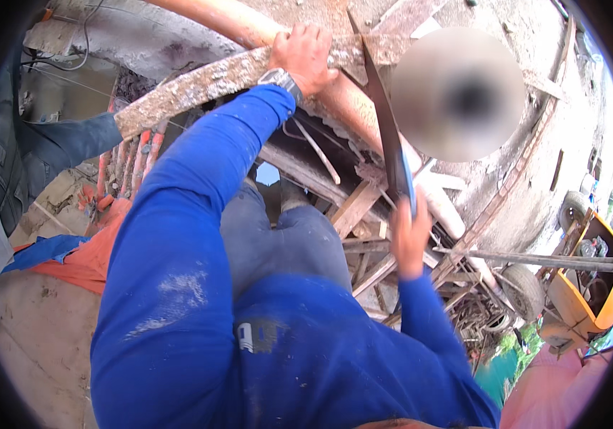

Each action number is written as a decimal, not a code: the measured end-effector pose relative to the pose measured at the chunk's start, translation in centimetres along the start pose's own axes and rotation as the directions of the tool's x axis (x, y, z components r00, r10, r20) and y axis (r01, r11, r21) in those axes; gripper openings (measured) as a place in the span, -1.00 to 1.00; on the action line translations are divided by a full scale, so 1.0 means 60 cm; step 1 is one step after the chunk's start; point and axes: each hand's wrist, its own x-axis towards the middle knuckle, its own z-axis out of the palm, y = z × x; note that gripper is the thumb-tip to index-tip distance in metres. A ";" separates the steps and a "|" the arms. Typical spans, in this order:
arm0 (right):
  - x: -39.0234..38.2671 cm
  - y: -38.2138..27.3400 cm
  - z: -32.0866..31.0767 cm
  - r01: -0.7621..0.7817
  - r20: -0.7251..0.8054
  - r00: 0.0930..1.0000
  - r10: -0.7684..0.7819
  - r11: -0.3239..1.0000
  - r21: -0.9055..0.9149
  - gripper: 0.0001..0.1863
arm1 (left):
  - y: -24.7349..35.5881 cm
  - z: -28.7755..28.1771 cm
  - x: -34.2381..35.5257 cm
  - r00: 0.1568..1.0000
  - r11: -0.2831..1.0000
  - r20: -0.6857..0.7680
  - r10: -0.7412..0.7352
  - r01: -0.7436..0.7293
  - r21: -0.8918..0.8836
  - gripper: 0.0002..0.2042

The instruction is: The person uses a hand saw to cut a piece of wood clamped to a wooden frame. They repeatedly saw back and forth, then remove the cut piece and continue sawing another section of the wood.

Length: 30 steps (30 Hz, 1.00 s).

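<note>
My left hand, with a watch on its wrist, is closed over the top of a rough wooden board crusted with dried cement. The board runs from the left side across to the upper middle. In my right hand is a handsaw, gripped by its handle, which shows some blue. Its long dark blade points up and away, crossing the board to the right of my left hand. Whether the teeth touch the wood I cannot tell. Behind and below the board passes an orange pipe.
A person's leg is near the board's left end. Loose timber lies beneath the pipe. A yellow wheelbarrow stands at the right, and orange cloth lies at the left. A pink sleeve shows at the lower right.
</note>
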 end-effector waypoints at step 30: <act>-0.006 0.054 0.019 -0.114 0.005 0.993 0.114 0.989 0.089 -0.49 | -0.006 -0.003 0.003 1.000 1.000 0.019 -0.013 0.012 0.004 -0.37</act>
